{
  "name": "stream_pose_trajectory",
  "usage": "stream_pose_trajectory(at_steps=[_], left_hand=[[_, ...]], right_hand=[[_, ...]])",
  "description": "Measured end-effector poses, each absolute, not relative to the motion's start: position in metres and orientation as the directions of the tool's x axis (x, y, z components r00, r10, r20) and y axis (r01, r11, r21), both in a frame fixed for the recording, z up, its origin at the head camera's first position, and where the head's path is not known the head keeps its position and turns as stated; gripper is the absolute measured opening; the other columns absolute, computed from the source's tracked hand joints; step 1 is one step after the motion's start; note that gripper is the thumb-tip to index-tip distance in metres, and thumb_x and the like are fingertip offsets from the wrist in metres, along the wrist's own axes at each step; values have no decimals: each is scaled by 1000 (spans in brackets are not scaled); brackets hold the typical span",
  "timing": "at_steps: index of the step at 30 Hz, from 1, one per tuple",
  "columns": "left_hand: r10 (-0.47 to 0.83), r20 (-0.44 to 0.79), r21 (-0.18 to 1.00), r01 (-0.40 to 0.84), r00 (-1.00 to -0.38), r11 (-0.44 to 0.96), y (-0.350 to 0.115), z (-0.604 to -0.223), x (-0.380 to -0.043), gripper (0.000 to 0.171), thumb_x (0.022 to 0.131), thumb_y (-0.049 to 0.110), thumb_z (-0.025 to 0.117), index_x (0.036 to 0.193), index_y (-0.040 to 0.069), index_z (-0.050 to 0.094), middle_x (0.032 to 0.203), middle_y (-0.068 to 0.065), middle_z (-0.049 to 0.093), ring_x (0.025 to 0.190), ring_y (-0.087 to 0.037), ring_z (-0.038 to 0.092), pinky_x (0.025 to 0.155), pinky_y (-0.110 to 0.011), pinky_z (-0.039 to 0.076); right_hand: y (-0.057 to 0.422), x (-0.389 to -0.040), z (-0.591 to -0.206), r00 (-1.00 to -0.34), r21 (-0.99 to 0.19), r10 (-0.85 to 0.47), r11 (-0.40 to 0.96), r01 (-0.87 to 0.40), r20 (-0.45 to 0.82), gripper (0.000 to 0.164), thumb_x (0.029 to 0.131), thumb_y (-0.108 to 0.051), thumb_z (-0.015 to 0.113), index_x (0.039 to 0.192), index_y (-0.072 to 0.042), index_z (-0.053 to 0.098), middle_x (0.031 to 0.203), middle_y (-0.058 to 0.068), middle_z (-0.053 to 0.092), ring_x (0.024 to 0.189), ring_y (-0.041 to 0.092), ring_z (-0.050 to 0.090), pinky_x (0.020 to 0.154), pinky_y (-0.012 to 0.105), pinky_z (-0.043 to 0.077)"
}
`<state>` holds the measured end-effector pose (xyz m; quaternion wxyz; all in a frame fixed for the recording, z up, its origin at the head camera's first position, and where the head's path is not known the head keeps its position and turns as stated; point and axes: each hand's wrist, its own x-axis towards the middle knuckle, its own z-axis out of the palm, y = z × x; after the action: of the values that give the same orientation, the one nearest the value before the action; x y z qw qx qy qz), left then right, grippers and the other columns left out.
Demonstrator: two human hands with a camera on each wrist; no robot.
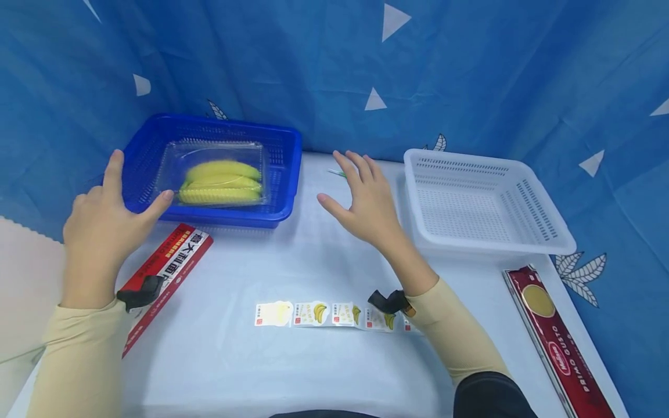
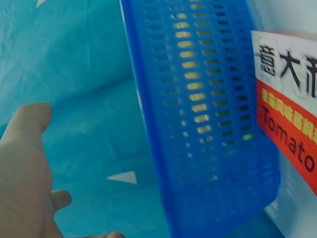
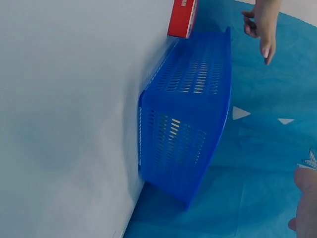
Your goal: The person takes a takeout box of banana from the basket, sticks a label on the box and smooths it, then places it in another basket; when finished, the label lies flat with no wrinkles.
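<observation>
My left hand (image 1: 101, 223) hovers by the left end of the blue basket (image 1: 230, 219), thumb and index finger spread, holding nothing. In the basket lies a clear plastic box (image 1: 209, 150) with yellow bananas (image 1: 225, 181) in it. The left wrist view shows the same left hand (image 2: 25, 168) apart from the basket's slotted wall (image 2: 198, 99). To the right of the basket, my right hand (image 1: 371, 206) is raised over the table with fingers extended and nothing in them. Only part of the right hand (image 3: 308, 206) shows in the right wrist view.
A white basket (image 1: 488, 245) stands at the right. Nearer me lies a strip of banana stickers (image 1: 312, 314), its right end hidden by my wrist. A red pasta box (image 1: 172, 261) lies left, a dark red pasta pack (image 1: 561, 342) right. A small green-and-white thing (image 1: 337, 173) sits behind my right hand.
</observation>
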<state>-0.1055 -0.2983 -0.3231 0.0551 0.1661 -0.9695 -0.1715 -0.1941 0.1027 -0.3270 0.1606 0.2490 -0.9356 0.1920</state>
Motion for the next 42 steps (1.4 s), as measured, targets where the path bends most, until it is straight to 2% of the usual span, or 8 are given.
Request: stream_pose_trajectory(at_steps=[4, 7, 10, 12, 16, 19, 34, 42], left_hand=[[-351, 3, 357, -327, -936, 875, -306, -327, -103, 104, 87, 79, 40, 157, 28, -17, 102, -37, 56, 80, -53, 54, 45, -50, 44], [-351, -34, 357, -340, -936, 870, -309, -330, -101, 106, 87, 79, 40, 156, 26, -20, 95, -36, 55, 67, -49, 56, 44, -46, 46], [-347, -85, 367, -353, -934, 860, -313, -334, -102, 107, 88, 79, 40, 155, 25, -24, 120, -44, 49, 84, -61, 54, 50, -56, 48], [-337, -128, 395, -360, -933, 845, -317, -338, -104, 107, 88, 79, 39, 153, 27, -28, 139, -46, 34, 101, -68, 48, 60, -67, 48], [-318, -201, 491, -376, -927, 785, -322, -349, -108, 104, 89, 78, 38, 148, 33, -35, 157, -38, -3, 127, -75, 18, 83, -85, 29], [-319, -227, 549, -392, -920, 738, -325, -354, -110, 103, 89, 77, 38, 146, 38, -38, 160, -30, -16, 132, -74, 2, 89, -88, 19], [-356, -212, 650, -403, -910, 644, -332, -368, -116, 101, 89, 74, 43, 144, 46, -37, 162, -22, -21, 136, -71, -7, 94, -88, 12], [-387, -187, 655, -408, -903, 636, -333, -375, -120, 103, 88, 73, 47, 146, 46, -34, 163, -22, -18, 136, -71, -6, 97, -87, 10]], right_hand=[[94, -201, -325, -818, -303, -423, 780, -547, 389, 79, 93, -66, 50, 158, -31, 24, 160, 5, 33, 148, 30, 28, 119, 56, 26], [85, -206, -323, -818, -333, -439, 760, -558, 371, 78, 93, -66, 49, 158, -32, 23, 160, 2, 32, 147, 27, 28, 118, 54, 28], [74, -210, -320, -820, -367, -457, 738, -566, 346, 78, 93, -67, 49, 158, -33, 22, 160, 0, 31, 148, 26, 28, 117, 54, 30], [65, -214, -318, -820, -388, -469, 724, -570, 329, 78, 93, -68, 49, 158, -35, 21, 160, -1, 31, 148, 26, 27, 116, 55, 32], [46, -220, -315, -823, -429, -491, 703, -568, 286, 79, 92, -70, 48, 158, -40, 16, 162, -5, 28, 149, 24, 25, 116, 55, 32], [33, -225, -315, -822, -465, -510, 681, -565, 251, 80, 92, -70, 48, 158, -42, 12, 162, -7, 25, 150, 23, 24, 117, 53, 33], [-19, -253, -331, -838, -560, -538, 668, -491, 94, 82, 91, -72, 47, 156, -48, 5, 164, -5, 20, 153, 28, 20, 118, 55, 31], [-46, -252, -333, -857, -528, -514, 721, -448, 25, 85, 88, -76, 46, 156, -49, 3, 164, -1, 21, 148, 31, 29, 109, 56, 42]])
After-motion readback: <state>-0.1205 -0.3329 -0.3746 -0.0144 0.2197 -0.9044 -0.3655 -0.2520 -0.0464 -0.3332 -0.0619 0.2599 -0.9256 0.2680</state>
